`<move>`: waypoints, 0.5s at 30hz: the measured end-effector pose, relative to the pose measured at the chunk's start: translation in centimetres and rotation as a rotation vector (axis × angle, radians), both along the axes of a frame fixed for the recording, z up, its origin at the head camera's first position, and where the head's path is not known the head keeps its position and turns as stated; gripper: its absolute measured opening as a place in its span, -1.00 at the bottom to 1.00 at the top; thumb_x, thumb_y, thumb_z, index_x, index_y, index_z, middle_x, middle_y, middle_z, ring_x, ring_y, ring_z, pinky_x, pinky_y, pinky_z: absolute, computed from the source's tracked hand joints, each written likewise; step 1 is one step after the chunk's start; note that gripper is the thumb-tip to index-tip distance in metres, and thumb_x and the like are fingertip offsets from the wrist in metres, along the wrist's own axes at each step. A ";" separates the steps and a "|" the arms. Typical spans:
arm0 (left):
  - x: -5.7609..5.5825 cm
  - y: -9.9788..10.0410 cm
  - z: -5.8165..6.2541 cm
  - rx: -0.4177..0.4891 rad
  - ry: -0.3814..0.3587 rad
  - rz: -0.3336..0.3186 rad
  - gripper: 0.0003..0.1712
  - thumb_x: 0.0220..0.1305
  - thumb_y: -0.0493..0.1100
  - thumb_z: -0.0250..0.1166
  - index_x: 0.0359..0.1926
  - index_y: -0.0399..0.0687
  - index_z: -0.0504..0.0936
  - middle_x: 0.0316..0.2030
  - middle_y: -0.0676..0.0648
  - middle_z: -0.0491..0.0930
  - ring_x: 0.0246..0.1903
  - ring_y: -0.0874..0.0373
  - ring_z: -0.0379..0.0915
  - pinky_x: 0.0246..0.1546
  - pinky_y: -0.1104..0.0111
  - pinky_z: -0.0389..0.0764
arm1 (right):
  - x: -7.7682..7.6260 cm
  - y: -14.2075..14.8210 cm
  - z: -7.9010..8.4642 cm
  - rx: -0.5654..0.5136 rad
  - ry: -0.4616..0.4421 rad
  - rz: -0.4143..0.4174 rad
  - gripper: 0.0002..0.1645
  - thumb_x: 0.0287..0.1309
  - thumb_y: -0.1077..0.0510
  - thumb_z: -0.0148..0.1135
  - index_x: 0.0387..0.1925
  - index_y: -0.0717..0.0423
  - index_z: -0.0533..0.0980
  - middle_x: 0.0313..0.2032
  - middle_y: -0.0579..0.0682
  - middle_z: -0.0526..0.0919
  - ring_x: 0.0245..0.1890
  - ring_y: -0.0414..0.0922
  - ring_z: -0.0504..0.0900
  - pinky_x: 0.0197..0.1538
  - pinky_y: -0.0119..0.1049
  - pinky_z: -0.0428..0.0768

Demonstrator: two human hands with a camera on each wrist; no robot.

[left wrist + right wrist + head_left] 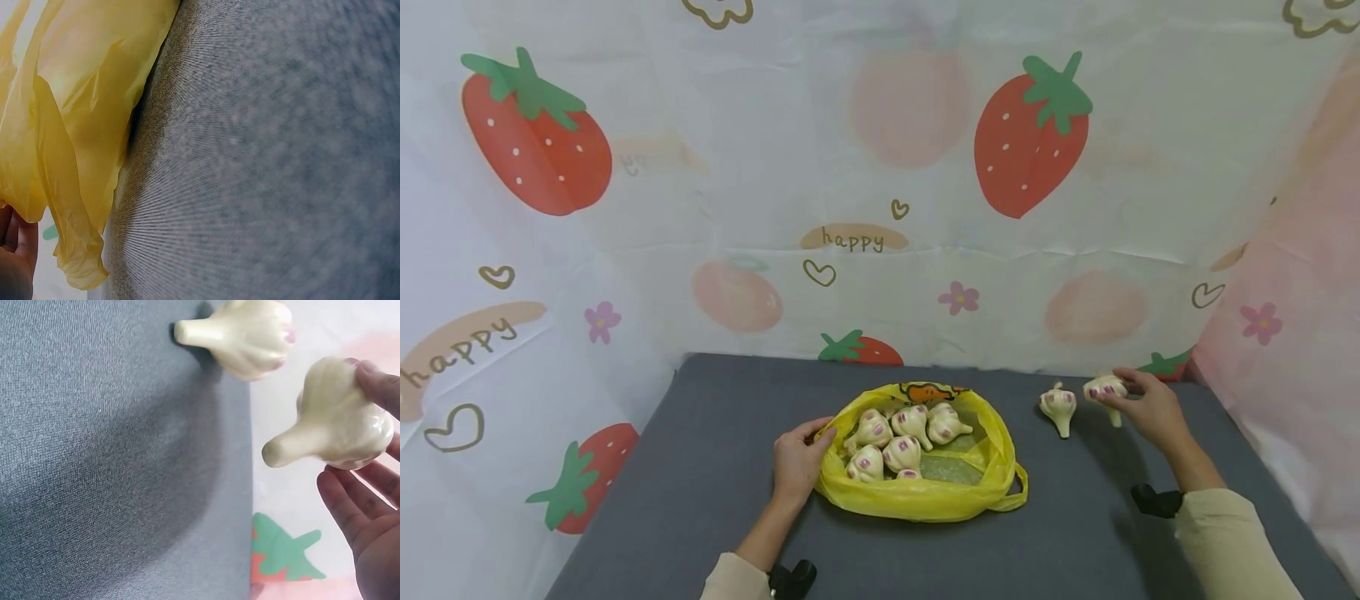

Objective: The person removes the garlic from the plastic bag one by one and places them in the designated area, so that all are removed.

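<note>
My right hand (pixel 1153 408) pinches a garlic bulb (pixel 340 419) between thumb and fingers, its stem pointing away from the palm. A second garlic bulb (pixel 1058 406) lies on the table just left of it, stem toward me. My left hand (pixel 799 462) grips the left rim of a yellow plastic bag (pixel 917 507), with the thumb at the edge and part of the fingers hidden behind it. Several garlic bulbs (pixel 902 452) sit inside the open bag, mostly on its left side. In the left wrist view, the bag's side (pixel 94 106) fills the upper left and hides most of the fingers.
A dark grey cloth (pixel 737 392) covers the table. Behind it hangs a white curtain (pixel 760 183) printed with strawberries, hearts and flowers. One handle loop (pixel 1018 493) of the bag lies at its right end.
</note>
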State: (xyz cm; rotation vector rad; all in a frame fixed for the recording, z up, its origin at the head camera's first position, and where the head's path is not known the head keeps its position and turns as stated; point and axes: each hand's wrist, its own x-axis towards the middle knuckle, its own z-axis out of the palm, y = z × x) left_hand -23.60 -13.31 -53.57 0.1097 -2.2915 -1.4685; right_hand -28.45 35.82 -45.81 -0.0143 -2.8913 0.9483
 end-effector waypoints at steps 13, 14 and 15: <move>-0.1 0.1 -0.1 0.004 0.013 0.011 -0.79 0.16 -0.21 0.42 -0.17 -0.17 0.78 -0.26 -0.17 0.76 -0.37 0.14 0.63 -0.42 0.54 0.54 | -1.2 1.0 -1.7 0.017 -0.041 -0.052 -0.16 0.24 -0.12 0.28 0.30 0.41 0.30 0.10 0.56 0.47 0.07 0.42 0.47 -0.07 0.18 0.53; 0.0 0.1 -0.1 0.005 0.011 0.008 -0.79 0.17 -0.21 0.42 -0.17 -0.17 0.78 -0.26 -0.17 0.76 -0.37 0.12 0.63 -0.42 0.54 0.54 | -1.2 1.1 -1.9 0.016 -0.044 -0.052 -0.16 0.24 -0.11 0.28 0.30 0.41 0.30 0.10 0.56 0.46 0.07 0.42 0.47 -0.07 0.17 0.54; 0.0 0.1 0.0 0.008 0.009 0.004 -0.79 0.17 -0.21 0.42 -0.17 -0.17 0.78 -0.26 -0.17 0.76 -0.36 0.11 0.63 -0.42 0.54 0.53 | -1.2 1.1 -2.0 0.015 -0.046 -0.054 -0.16 0.24 -0.11 0.28 0.30 0.41 0.30 0.09 0.56 0.47 0.07 0.41 0.48 -0.08 0.17 0.54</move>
